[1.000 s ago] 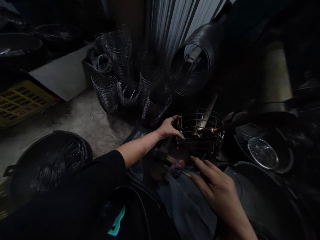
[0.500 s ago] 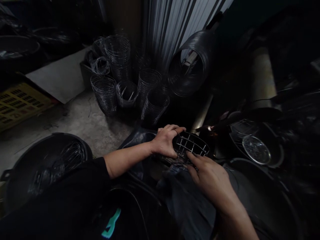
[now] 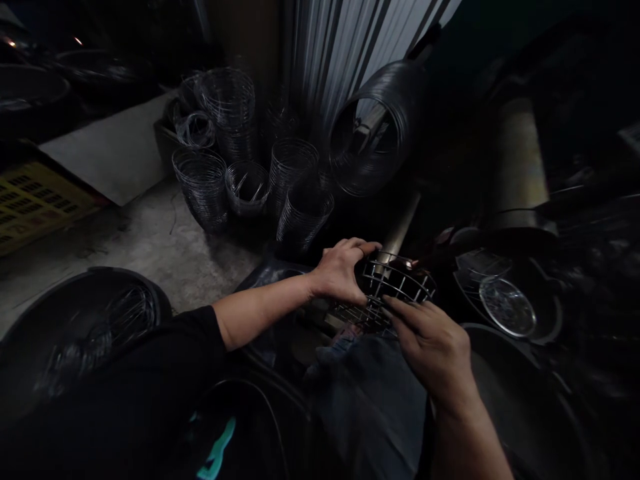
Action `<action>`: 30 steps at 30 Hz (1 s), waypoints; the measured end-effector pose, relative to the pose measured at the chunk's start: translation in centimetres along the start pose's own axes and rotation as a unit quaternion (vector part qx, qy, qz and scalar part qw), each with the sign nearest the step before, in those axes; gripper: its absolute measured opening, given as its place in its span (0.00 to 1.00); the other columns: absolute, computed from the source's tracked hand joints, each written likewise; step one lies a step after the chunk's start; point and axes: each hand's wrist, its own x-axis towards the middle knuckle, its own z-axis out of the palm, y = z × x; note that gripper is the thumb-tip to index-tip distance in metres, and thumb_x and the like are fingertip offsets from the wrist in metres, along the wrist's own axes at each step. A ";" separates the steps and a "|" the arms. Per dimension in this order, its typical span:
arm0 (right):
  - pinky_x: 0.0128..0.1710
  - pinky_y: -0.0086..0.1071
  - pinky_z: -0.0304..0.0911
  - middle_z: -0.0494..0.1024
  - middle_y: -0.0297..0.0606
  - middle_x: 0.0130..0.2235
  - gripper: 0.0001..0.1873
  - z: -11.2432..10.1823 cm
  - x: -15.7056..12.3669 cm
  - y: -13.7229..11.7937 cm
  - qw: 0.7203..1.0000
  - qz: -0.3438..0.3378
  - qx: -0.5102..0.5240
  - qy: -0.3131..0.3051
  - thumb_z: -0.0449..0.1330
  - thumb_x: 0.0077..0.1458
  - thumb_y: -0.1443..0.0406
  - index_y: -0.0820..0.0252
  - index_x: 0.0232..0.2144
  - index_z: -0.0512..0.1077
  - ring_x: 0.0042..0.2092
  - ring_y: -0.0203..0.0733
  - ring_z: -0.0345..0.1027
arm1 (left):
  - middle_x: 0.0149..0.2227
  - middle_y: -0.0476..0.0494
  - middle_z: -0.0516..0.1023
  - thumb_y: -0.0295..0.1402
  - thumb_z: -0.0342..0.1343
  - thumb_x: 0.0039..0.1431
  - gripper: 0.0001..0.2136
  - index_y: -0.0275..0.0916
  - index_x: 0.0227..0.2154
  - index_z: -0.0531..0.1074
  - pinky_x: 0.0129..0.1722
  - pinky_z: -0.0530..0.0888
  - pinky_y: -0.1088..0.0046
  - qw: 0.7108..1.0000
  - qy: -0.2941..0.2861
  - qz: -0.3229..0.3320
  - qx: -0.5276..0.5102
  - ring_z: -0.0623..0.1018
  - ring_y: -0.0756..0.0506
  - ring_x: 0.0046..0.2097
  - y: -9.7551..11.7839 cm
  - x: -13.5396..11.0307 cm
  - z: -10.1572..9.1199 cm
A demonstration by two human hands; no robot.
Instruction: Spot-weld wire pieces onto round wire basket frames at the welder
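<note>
Between my hands is a round wire basket (image 3: 400, 287) of crossing metal wires, held above my lap near a metal post. My left hand (image 3: 343, 270) grips its left side, the fingers over the far rim and the thumb on the near side. My right hand (image 3: 430, 340) pinches the near rim with its fingertips; part of that grip is hidden behind the fingers. Just past the basket, a small bright glint shows on a dark rod-like part (image 3: 413, 265), too dim to make out clearly.
Several stacks of wire rings (image 3: 200, 183) stand on the concrete floor ahead, beside a large wire coil (image 3: 370, 133). A black basin (image 3: 95, 307) with wire pieces lies left, a yellow crate (image 3: 35, 200) beyond it. Dark tubs (image 3: 525, 393) and a round metal piece (image 3: 507, 305) are right.
The basket and both hands have shifted slightly to the right, and the basket has tilted so more of its wire side shows. Both hands keep their hold.
</note>
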 end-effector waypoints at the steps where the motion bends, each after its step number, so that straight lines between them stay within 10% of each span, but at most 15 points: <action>1: 0.31 0.32 0.66 0.79 0.38 0.29 0.11 0.0 0.3 0.3 1.000 -0.001 0.001 0.000 0.56 0.60 0.66 0.61 0.38 0.78 0.29 0.39 0.71 | 0.54 0.39 0.69 0.42 0.69 0.29 0.44 0.40 0.56 0.65 0.55 0.68 0.53 1.000 0.001 -0.001 -0.003 0.69 0.36 0.55 -0.1 0.4 0.0; 21: 0.36 0.35 0.68 0.81 0.40 0.36 0.14 0.5 1.8 3.7 0.994 0.100 0.040 0.031 0.58 0.58 0.59 0.57 0.42 0.79 0.35 0.43 0.74 | 0.55 0.40 0.69 0.40 0.68 0.31 0.43 0.40 0.57 0.65 0.54 0.70 0.56 0.999 -0.013 -0.035 0.024 0.69 0.36 0.57 -0.7 4.8 0.3; 26: 0.45 0.37 0.69 0.80 0.38 0.41 0.15 -0.5 0.1 1.4 0.943 0.237 0.170 0.163 0.64 0.55 0.63 0.56 0.46 0.77 0.41 0.44 0.75 | 0.57 0.42 0.66 0.37 0.69 0.28 0.46 0.42 0.58 0.63 0.55 0.69 0.53 0.996 -0.016 -0.078 0.036 0.68 0.36 0.58 -0.3 6.1 0.2; 30: 0.37 0.35 0.71 0.80 0.36 0.32 0.15 0.1 -1.3 0.8 0.908 0.302 0.264 0.118 0.66 0.52 0.60 0.57 0.43 0.78 0.30 0.40 0.74 | 0.63 0.38 0.59 0.39 0.71 0.27 0.53 0.41 0.62 0.56 0.61 0.61 0.47 0.998 -0.020 -0.065 0.001 0.60 0.31 0.64 -1.7 6.5 0.2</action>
